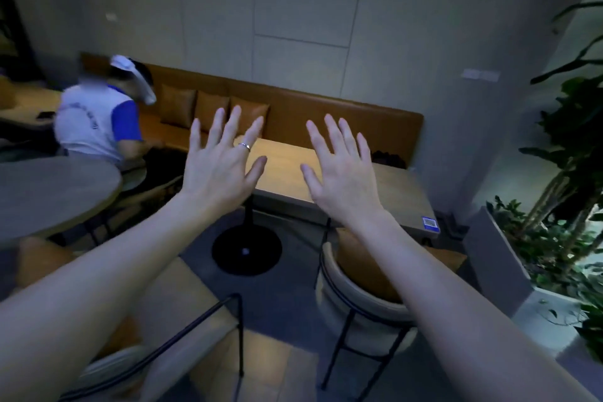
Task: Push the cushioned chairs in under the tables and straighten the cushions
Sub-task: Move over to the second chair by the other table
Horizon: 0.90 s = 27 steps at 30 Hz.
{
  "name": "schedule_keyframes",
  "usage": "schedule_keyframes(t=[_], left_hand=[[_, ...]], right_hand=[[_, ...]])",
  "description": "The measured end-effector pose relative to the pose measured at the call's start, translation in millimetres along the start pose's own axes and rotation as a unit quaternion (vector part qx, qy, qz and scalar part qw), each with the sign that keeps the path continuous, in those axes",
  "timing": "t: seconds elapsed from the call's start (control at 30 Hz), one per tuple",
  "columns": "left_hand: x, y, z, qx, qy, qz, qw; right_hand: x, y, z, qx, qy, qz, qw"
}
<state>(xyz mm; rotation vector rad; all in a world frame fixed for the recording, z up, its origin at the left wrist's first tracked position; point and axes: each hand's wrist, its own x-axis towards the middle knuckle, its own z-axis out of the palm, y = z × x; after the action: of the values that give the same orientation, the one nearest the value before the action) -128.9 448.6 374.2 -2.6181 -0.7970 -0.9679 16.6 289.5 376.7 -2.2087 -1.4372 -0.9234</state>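
Observation:
My left hand (222, 163) and my right hand (342, 170) are stretched out in front of me, fingers spread, palms away, holding nothing. A ring sits on one left finger. Below the right forearm stands a cream round-backed chair (355, 300) on black metal legs, with an orange cushion (362, 264) against its back, partly hidden by my arm. Its seat reaches under the near edge of the rectangular wooden table (401, 199). At the lower left is another chair with a black frame (202, 313) and an orange cushion (42, 258).
A brown bench (310, 111) with three cushions (208, 108) runs along the wall. A person in a white and blue shirt (98, 124) bends over at the left beside a round grey table (55, 196). Planters with green plants (561, 222) fill the right side. A black pedestal base (246, 250) stands on the floor.

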Motion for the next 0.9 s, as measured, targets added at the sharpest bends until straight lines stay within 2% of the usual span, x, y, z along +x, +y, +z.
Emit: schedule_keyframes(t=[0.1, 0.23, 0.43, 0.63, 0.73, 0.9], left_hand=[[-20.2, -74.3, -43.5, -0.026, 0.033, -0.063, 0.997], [-43.1, -172.1, -77.7, -0.044, 0.059, -0.182, 0.98], [-71.9, -270.9, -87.2, -0.006, 0.043, -0.235, 0.971], [-81.0, -347.1, -44.9, -0.051, -0.035, -0.279, 0.958], [-75.7, -389.8, -3.9, -0.084, -0.083, -0.291, 0.95], [-44.9, -454.4, 78.8, -0.081, -0.156, -0.27, 0.947]], right_hand=[[19.7, -69.8, -16.7, 0.003, 0.035, -0.028, 0.999], [50.7, -155.8, -20.0, 0.024, 0.034, -0.058, 0.997], [92.6, -253.4, 13.2, 0.059, 0.025, -0.099, 0.993], [125.2, -306.4, 85.7, 0.083, -0.01, -0.095, 0.992], [137.9, -317.9, 134.1, 0.099, -0.03, -0.07, 0.992], [166.5, -334.4, 231.0, 0.136, -0.083, 0.01, 0.987]])
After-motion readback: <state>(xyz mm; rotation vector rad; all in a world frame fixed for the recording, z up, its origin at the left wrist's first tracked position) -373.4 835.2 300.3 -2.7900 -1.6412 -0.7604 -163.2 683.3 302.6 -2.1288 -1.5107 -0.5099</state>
